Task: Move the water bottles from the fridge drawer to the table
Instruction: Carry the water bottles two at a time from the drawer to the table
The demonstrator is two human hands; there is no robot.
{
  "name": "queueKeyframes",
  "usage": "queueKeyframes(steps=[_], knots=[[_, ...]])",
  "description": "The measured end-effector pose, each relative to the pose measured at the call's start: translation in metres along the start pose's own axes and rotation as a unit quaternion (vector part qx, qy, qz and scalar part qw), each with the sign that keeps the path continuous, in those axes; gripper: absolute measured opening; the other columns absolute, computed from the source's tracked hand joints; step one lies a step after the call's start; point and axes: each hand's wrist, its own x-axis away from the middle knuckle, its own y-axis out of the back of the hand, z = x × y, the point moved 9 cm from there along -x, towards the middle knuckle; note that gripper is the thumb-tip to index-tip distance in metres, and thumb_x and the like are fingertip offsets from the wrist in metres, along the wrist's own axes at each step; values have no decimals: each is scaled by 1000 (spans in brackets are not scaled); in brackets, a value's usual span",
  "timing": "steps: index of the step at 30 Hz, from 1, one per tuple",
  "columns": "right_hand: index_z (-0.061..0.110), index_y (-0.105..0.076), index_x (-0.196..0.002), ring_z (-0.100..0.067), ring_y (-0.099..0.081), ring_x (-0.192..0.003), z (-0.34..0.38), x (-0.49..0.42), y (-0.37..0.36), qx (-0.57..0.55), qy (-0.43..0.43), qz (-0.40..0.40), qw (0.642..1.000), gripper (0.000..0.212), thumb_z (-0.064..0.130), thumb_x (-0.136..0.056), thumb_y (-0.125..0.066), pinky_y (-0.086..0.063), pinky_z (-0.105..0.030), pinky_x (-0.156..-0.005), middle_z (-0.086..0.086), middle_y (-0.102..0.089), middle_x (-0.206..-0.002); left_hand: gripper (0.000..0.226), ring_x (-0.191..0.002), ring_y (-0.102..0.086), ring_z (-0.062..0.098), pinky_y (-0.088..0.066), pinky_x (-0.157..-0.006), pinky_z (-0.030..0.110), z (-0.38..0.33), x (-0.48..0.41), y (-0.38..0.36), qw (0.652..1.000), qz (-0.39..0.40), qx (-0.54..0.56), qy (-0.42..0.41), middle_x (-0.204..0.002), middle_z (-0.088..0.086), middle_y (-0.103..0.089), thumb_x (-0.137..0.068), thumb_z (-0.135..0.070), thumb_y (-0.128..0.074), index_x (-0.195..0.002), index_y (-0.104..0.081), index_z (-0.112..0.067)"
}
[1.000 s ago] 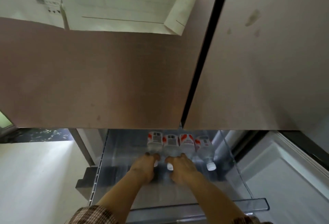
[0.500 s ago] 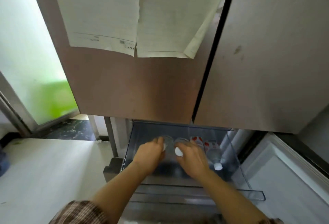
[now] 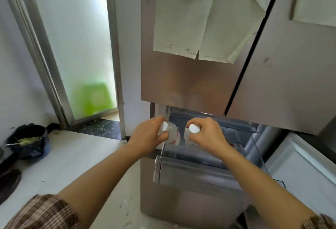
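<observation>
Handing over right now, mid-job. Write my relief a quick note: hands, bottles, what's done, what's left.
The left hand grips one water bottle near its cap; the right hand grips a second bottle.
Both are held above the open fridge drawer. Inside, another bottle seems to lie, blurred.
Done: two picked up. The table is not in view.
Left: carry these two over, return for the rest.

The water bottles [image 3: 172, 136] are clear, with white caps and red label marks. The fridge doors [image 3: 181, 83] are brushed rosy brown and the papers [image 3: 190, 19] on them off-white. The sleeve [image 3: 45, 212] is brown-and-cream checked. The threshold [image 3: 98, 126] is black with pale flecks, and the floor [image 3: 72, 156] white.
</observation>
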Motion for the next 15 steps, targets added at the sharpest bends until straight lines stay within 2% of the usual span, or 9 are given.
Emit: queueKeyframes(steps=[4,7,10,12,15], knots=[[36,-68,-86,-17,-51,-83,86,25,6,-25,55,-20,998,29,14,-66,-67,-37,-27,-69,3,-62,-81,33,-76,-54,19,-38,-65,28,15,51,82,998,-57,-14,8,-101,4,-66,-84,-36,-62,-110,-54,-19],[32,-70,-86,-12,-55,-75,150,49,-8,-57,87,-9,995,25,16,-68,-70,-39,-24,-67,5,-64,-84,31,-81,-59,27,-40,-64,32,37,103,134,996,-82,-28,34,-98,6,-67,-81,-33,-62,-107,-56,-18],[33,-69,-84,-1,-49,-61,209,77,-42,-93,107,24,990,24,14,-69,-69,-38,-21,-56,13,-60,-75,28,-81,-57,25,-33,-61,31,70,163,175,993,-83,-51,66,-95,4,-66,-80,-33,-62,-103,-56,-18],[36,-66,-82,-3,-48,-60,247,96,-73,-100,123,64,985,27,12,-69,-70,-39,-19,-53,16,-54,-68,26,-81,-57,23,-37,-62,32,93,205,198,990,-72,-69,95,-95,2,-66,-80,-34,-61,-100,-57,-18],[37,-65,-80,-11,-49,-69,302,123,-129,-95,148,128,976,29,13,-66,-73,-36,-18,-55,11,-53,-71,26,-84,-60,25,-46,-68,37,131,270,229,981,-51,-106,156,-93,3,-67,-81,-36,-59,-97,-57,-16]])
